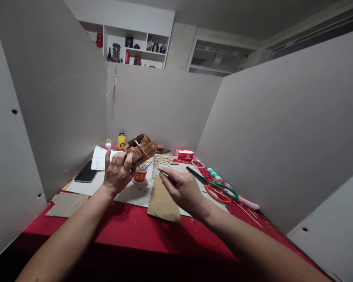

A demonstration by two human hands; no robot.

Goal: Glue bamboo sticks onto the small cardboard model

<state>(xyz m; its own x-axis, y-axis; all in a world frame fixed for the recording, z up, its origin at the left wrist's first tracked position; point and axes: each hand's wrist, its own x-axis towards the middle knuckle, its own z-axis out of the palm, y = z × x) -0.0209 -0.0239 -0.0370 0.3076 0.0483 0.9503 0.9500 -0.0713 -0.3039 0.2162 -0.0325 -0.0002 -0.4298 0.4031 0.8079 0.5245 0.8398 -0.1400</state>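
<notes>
My left hand is closed around a small brown cardboard model, held up above the red table. My right hand pinches a thin wooden stick whose far end reaches up to the model. A flat strip of corrugated cardboard lies just below my right hand. A small red and white cup stands under the model.
Scissors with green and orange handles lie right of my hand, a pink tool beyond. A phone, paper sheets, a yellow bottle, a red box, loose sticks and corrugated cardboard lie around. Grey panels wall three sides.
</notes>
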